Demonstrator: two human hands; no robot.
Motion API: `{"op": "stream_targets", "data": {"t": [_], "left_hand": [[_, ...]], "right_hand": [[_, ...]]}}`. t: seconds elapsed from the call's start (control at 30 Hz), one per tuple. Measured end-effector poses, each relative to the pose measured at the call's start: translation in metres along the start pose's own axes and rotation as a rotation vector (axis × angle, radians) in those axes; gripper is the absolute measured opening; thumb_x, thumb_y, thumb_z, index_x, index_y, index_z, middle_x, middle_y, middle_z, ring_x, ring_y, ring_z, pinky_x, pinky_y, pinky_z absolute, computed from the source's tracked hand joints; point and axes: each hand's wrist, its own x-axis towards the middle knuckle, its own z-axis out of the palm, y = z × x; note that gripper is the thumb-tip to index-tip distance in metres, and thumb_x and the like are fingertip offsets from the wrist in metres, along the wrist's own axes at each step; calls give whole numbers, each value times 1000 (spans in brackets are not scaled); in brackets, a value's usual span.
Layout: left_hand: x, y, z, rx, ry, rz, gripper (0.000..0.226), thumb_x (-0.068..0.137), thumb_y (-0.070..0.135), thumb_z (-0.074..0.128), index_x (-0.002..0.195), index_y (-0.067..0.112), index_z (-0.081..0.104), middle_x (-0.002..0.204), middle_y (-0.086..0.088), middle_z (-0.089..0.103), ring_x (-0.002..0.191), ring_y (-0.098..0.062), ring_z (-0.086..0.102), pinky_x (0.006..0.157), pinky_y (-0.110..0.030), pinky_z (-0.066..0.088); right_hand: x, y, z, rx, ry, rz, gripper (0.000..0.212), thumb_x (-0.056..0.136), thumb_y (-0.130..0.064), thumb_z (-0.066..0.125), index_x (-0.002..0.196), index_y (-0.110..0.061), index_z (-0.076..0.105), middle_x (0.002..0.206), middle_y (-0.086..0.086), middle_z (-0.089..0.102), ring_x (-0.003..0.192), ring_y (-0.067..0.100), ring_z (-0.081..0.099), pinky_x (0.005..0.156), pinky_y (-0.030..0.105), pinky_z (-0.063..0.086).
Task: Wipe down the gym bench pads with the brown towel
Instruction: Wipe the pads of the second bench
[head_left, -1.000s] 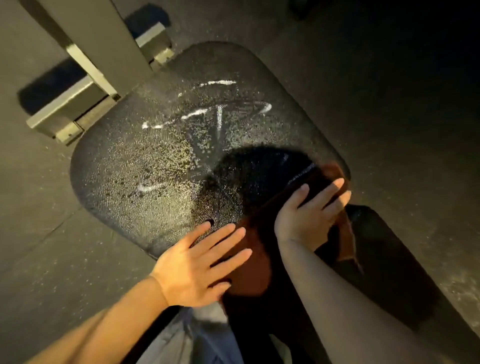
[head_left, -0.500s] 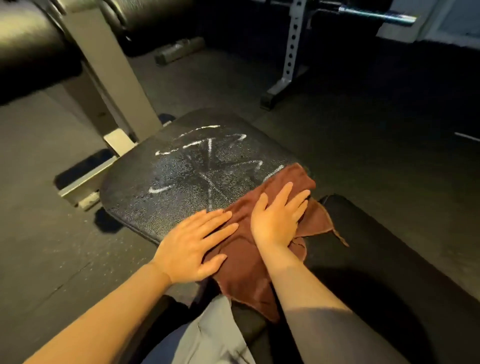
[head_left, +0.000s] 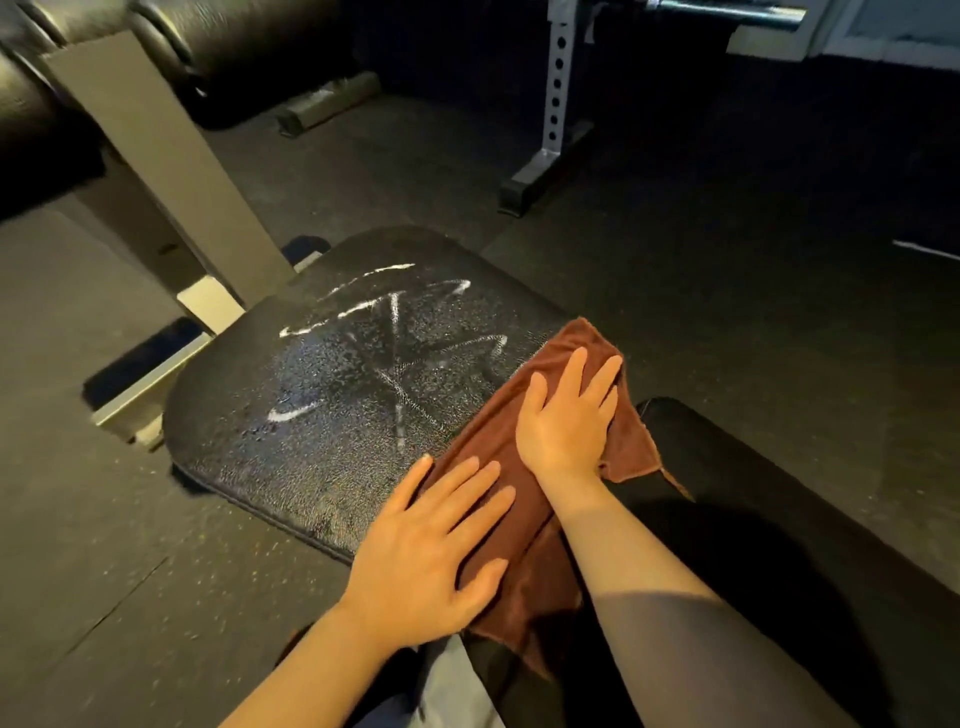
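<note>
Both hands, left hand (head_left: 434, 540) and right hand (head_left: 566, 421), press flat with straight fingers on the brown towel (head_left: 524, 519), which lies on the seemingly wet bench pad (head_left: 322, 415).

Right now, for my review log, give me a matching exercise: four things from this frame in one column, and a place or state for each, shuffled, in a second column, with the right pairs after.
Things
1. brown towel
2. left hand
3. right hand
4. seat pad

Places or states
A. black, wet, with white foamy streaks
B. flat on the far part of the cloth
C. flat on the near edge of the cloth and the pad
D. spread over the pad's right side, under both palms

Pairs: 1-D, 2-C, 3-B, 4-A
</note>
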Motion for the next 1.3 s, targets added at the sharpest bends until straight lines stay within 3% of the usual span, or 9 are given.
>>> {"op": "stream_targets", "data": {"t": [0.27,0.37,0.53,0.77,0.93,1.13,1.3], "left_hand": [[10,-1,5,68,-80,-12,65,93,60,45,148,24,47,157,0,39,148,-19,30,120,-46,19],[20,3,10,83,-108,-5,71,90,61,48,150,24,44,159,-1,36,149,-20,28,119,-48,17],[29,4,12,90,-87,-18,72,85,57,52,150,25,44,158,0,37,149,-18,28,121,-50,11],[27,7,4,106,-111,-19,68,83,55,50,143,23,54,151,-3,47,142,-18,40,120,-46,14],[-20,18,-3,139,-36,-19,52,96,47,43,138,22,60,145,-4,55,134,-22,51,115,-41,26],[-72,5,-9,152,66,10,45,97,29,44,138,19,58,143,-3,57,132,-21,47,118,-37,21],[-70,1,-10,60,65,-23,47,103,44,40,138,19,59,146,-2,53,137,-20,45,120,-37,23]], "right_hand": [[33,3,-6,-46,-53,-11,70,103,-53,29,159,-21,2,165,9,-11,150,40,2,121,47,16],[48,7,-12,-17,-47,-64,67,104,-49,29,159,-17,7,166,9,1,150,35,9,121,43,11],[60,10,-15,38,-4,-89,62,105,-44,32,157,-13,18,163,11,15,145,34,25,119,45,22],[9,6,-2,136,-4,1,61,107,-36,29,158,-14,3,165,9,-9,151,35,5,121,40,4],[-49,5,2,107,-62,-45,64,107,-31,30,157,-7,-2,163,14,-17,152,30,-6,122,39,-3],[-106,6,10,32,-160,-178,67,107,-33,31,156,-4,-4,161,16,-21,148,34,-21,120,42,-15],[-87,6,13,133,-92,-112,67,106,-37,34,157,-8,2,163,12,-19,149,37,-17,120,40,-13]]}}
